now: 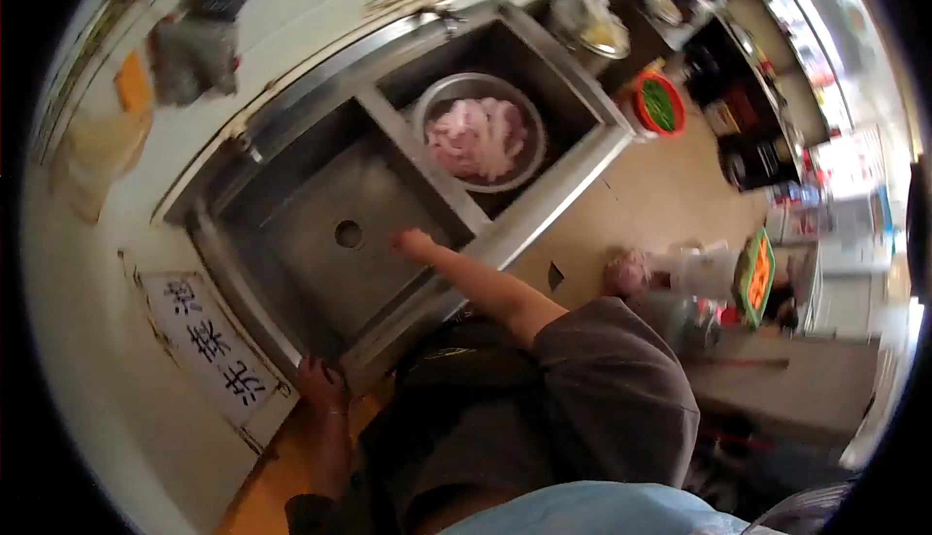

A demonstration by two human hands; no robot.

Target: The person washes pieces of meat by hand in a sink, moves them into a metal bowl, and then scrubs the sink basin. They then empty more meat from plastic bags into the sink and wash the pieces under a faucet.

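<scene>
While the left hand (322,384) rests with fingers released on the sink's (549,207) front corner, the right hand (415,242) touches its divider near the bowl (439,89); whether those fingers are clenched I cannot tell.

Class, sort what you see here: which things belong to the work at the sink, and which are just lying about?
In use: right hand in the empty basin; left hand on the sink's front rim; probably the bowl of pale meat beside it.
Lying about: lidded pot; red basket of greens; cloths on the wall; wall sign.
</scene>
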